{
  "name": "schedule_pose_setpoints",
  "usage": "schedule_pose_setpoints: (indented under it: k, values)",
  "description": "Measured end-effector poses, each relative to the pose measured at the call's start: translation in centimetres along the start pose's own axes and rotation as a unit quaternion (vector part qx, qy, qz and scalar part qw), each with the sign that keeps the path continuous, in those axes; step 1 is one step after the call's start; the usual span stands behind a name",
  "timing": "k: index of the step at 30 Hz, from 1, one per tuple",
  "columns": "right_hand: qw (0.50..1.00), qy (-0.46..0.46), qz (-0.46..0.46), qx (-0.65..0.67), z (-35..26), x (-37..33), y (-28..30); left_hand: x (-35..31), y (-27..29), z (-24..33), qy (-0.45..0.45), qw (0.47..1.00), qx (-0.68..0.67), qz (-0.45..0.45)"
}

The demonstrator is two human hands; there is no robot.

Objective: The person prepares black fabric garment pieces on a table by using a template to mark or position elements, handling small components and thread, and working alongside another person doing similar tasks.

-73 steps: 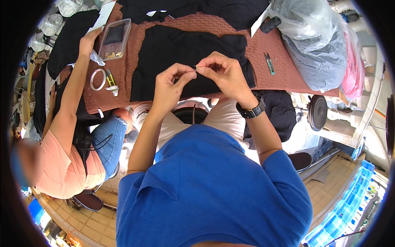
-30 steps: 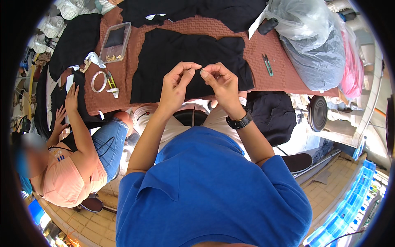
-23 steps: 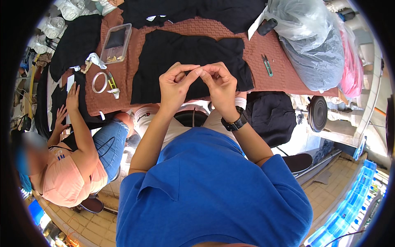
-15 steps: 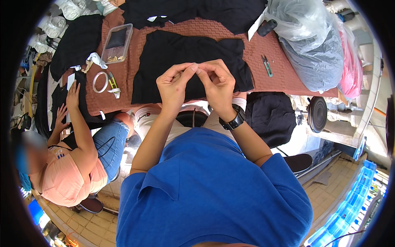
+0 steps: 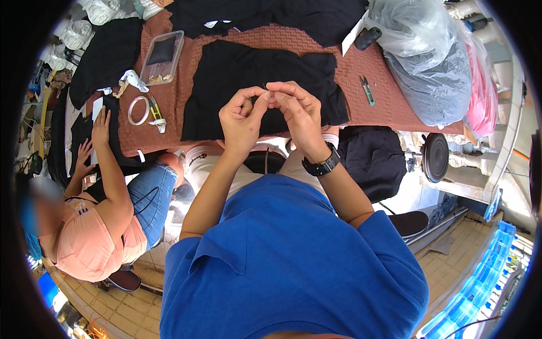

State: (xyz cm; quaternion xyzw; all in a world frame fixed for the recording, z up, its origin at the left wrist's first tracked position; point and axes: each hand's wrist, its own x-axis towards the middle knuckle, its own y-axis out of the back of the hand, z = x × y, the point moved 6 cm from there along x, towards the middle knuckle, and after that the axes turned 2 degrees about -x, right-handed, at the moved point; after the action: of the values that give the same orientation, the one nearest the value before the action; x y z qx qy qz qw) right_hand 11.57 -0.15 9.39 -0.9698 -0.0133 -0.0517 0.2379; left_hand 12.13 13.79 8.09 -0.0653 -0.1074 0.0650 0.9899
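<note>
Together, the left hand [image 5: 241,116] and right hand [image 5: 298,112] meet fingertip to fingertip, each grip pinched narrow on something too small to tell, above the flat black fabric piece [image 5: 237,73] on the brown patterned surface [image 5: 389,107].

Matt black cloth [image 5: 259,85] lies before you on a rough, woven brown table cover [image 5: 389,101]; upper right, glossy clear plastic bags [image 5: 429,62]; upper left, a clear plastic box [image 5: 162,56].

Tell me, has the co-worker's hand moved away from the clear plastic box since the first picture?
Yes. The co-worker's hand has come down from the clear plastic box to the black cloth near the tape ring.
</note>
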Motion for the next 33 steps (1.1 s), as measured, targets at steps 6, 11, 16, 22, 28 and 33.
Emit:
schedule_pose_setpoints:
  k: [6,11,16,22,28,33]
  values:
    - [0.995,0.035,-0.015,-0.096,0.2,0.7,0.0,0.0,-0.1,2.1,-0.085,0.987,0.123,-0.048]
    - [0.968,0.108,-0.015,-0.228,-2.6,2.4,1.8,0.7,-0.2,3.3,-0.238,0.930,0.263,-0.101]
    - [0.967,0.195,0.041,-0.161,-12.0,5.3,6.6,1.9,2.2,2.8,-0.269,0.888,0.358,-0.101]
    - [0.960,0.265,0.032,-0.086,-21.4,5.1,13.7,3.5,4.5,1.7,-0.282,0.863,0.409,-0.086]
    - [0.937,0.323,0.096,-0.095,-28.1,2.9,16.7,4.1,6.0,1.1,-0.279,0.853,0.436,-0.075]
    - [0.926,0.353,0.087,-0.105,-33.2,1.8,19.2,4.3,6.8,0.6,-0.262,0.837,0.476,-0.059]
